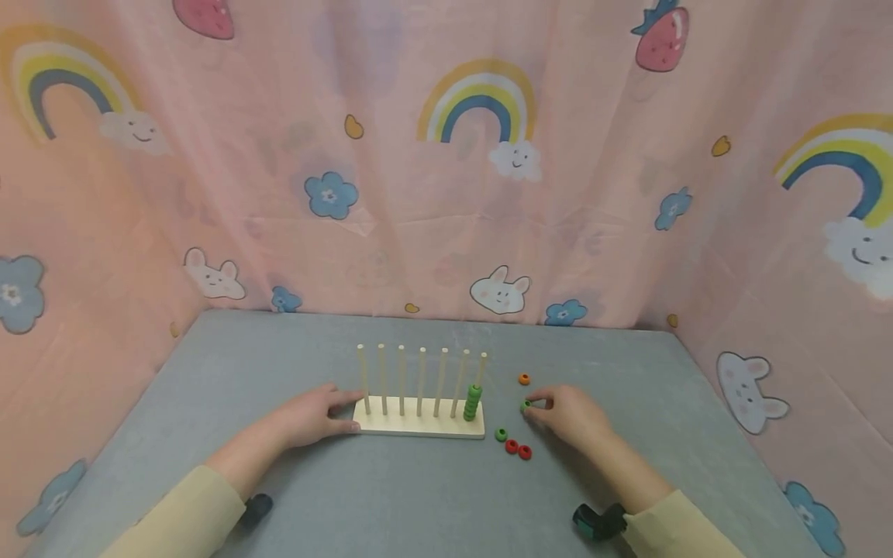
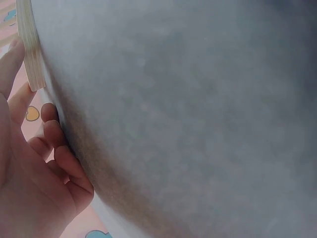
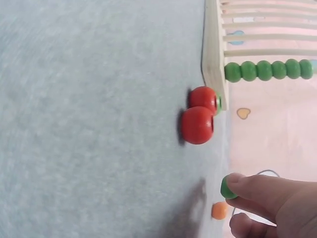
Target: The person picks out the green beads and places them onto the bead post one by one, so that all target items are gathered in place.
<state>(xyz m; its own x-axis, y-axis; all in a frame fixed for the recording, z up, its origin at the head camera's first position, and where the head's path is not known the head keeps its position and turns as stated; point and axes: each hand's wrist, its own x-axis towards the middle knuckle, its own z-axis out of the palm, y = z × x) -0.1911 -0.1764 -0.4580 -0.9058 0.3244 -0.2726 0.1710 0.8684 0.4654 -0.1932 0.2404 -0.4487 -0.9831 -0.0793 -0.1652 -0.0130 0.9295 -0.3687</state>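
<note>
A pale wooden peg board [image 1: 418, 426] with several upright pegs lies on the grey table. Green beads [image 1: 472, 403] are stacked on its rightmost peg; the right wrist view shows the same green stack [image 3: 264, 71]. My left hand [image 1: 317, 415] holds the board's left end between thumb and forefinger, and the left wrist view shows those fingers at the board's end [image 2: 33, 69]. To the right of the board, my right hand [image 1: 568, 418] pinches a green bead [image 3: 229, 187] between thumb and forefinger.
Two red beads [image 1: 518, 449] and a loose green bead [image 1: 501, 435] lie near the board's right front corner. An orange bead [image 1: 524, 379] sits behind my right hand. A pink patterned curtain [image 1: 446, 232] hangs around the table [image 1: 391, 496] at the back and sides.
</note>
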